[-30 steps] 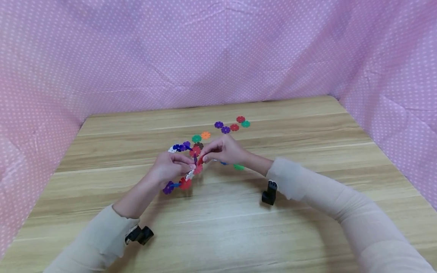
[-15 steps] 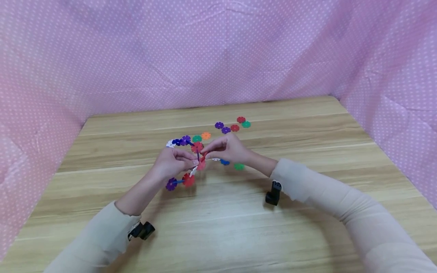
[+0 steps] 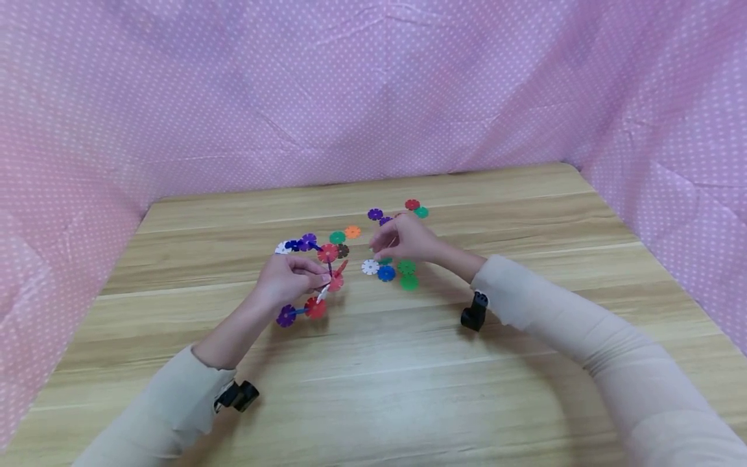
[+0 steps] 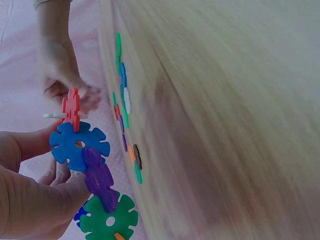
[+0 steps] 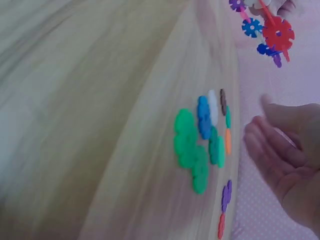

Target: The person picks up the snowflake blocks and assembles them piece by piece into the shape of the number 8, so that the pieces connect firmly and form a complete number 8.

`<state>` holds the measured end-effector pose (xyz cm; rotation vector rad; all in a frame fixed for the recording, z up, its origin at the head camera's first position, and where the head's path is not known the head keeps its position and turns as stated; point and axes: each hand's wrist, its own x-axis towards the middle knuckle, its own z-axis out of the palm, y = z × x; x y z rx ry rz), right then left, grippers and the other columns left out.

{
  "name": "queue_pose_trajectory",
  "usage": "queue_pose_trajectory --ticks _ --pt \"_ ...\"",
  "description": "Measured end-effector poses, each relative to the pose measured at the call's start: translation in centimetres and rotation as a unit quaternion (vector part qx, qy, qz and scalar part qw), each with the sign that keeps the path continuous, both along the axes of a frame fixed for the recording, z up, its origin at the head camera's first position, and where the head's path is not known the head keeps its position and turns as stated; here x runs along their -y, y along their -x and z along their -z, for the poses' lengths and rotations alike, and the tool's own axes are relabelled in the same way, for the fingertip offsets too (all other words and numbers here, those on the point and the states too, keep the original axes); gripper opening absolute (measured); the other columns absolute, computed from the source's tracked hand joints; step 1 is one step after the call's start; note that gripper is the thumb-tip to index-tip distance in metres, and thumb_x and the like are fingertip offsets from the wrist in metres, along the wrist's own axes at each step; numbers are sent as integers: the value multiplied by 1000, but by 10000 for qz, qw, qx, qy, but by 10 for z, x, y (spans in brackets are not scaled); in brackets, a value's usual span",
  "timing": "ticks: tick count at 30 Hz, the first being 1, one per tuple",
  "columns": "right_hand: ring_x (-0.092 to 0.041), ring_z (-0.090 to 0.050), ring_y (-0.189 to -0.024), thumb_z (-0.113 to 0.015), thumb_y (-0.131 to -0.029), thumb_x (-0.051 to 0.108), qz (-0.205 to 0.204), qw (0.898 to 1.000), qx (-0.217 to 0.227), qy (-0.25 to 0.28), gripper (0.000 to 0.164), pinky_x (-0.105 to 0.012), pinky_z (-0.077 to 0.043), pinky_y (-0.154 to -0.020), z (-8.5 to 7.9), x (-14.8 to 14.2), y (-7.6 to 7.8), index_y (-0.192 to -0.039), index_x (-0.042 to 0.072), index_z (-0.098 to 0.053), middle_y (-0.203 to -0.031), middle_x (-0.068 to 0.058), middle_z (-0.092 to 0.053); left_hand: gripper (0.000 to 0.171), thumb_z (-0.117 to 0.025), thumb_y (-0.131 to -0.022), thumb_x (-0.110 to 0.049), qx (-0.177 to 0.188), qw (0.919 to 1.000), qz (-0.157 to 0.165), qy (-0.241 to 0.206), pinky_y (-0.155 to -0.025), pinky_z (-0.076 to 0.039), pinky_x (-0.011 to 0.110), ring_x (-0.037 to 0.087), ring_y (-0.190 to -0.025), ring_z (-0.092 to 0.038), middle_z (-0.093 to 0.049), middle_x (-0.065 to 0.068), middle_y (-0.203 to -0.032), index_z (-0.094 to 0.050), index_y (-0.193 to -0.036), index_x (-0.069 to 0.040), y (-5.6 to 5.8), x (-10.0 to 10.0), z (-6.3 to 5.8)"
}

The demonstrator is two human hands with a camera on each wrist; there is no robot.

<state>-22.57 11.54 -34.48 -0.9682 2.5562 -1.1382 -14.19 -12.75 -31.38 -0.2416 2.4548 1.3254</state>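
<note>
My left hand (image 3: pixel 288 277) pinches a linked chain of notched plastic flower discs (image 3: pixel 316 307), bent in a curve. Red, white, blue and purple discs make up the chain in the head view. The left wrist view shows a blue disc (image 4: pixel 65 150) slotted to a purple one and a green disc (image 4: pixel 125 217) below it, close beside the thumb. A red disc (image 3: pixel 342 268) sticks out on the chain's right side. My right hand (image 3: pixel 405 239) hovers over the loose discs, fingers loosely bent and blurred in the right wrist view, nothing between them.
Under and beside the right hand lie loose discs: a white one (image 3: pixel 370 266), a blue one (image 3: pixel 386 273) and several green. Orange (image 3: pixel 353 231), green and brown discs lie beyond the chain. Purple and red discs (image 3: pixel 412 204) are farther back. Pink dotted cloth hangs behind the wooden table (image 3: pixel 373 389).
The right hand has let go of the red disc at the chain and moved right, over the loose discs. The left hand and chain have shifted slightly left.
</note>
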Motion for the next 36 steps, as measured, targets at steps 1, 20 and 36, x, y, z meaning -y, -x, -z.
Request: queue_pose_trajectory --ticks 1,20,36 --pt "-19 -71 -83 -78 -79 8 -22 9997 -23 -238 21 -23 -60 -72 0 -2 -1 -97 0 -73 -93 -13 -75 18 -73 -86 -17 -3 10000 -8 8 -79 -57 31 9 -74 -66 -76 7 -92 -73 -99 -5 0 1 0" --pt "-10 -56 -72 -84 -71 12 -628 9871 -453 -1398 24 -18 -50 -63 9 -41 -29 -94 9 -76 -83 -2 -69 17 -73 -85 -16 74 9999 -62 30 -73 -55 27 12 -75 -63 -74 4 -92 -73 -98 -5 -4 5 1" --pt "-12 -57 -79 -81 -76 14 -998 9780 -183 -1820 23 -18 -52 -70 4 -34 -36 -94 6 -69 -89 -4 -66 17 -72 -86 -14 -6 10000 23 -5 -72 -56 27 12 -73 -59 -71 9 -99 -72 -99 -4 -8 1 1"
